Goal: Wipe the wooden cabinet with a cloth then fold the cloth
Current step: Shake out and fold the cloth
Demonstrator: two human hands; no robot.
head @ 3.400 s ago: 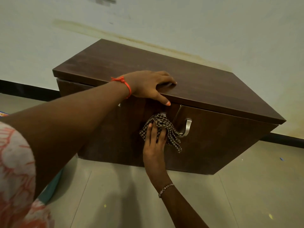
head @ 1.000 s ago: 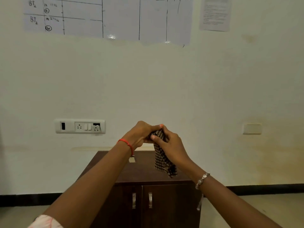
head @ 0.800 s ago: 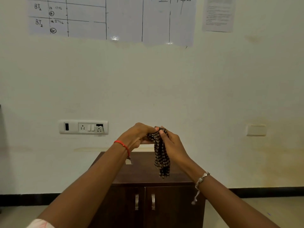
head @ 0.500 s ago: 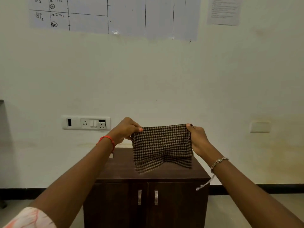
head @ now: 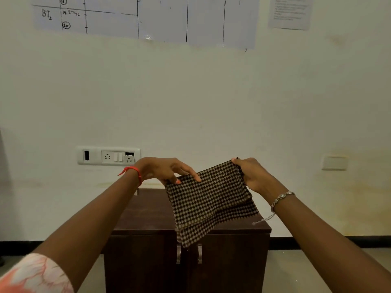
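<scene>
Half a sec ago you held the cloth taut and level; now it's tilted, low center frame, w/ a fold starting. Left hand pinches its left edge, right hand grips the upper right corner, so wiping the cabinet looks done.

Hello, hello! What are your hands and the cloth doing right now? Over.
Left hand and right hand each grip the cloth. Cloth spread, in the air above the cabinet. Nothing in the way.

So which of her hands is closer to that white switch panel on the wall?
The left. The left hand holds the checked cloth just right of and slightly below the switch panel. The right hand grips the cloth's far corner, farther to the right.
</scene>
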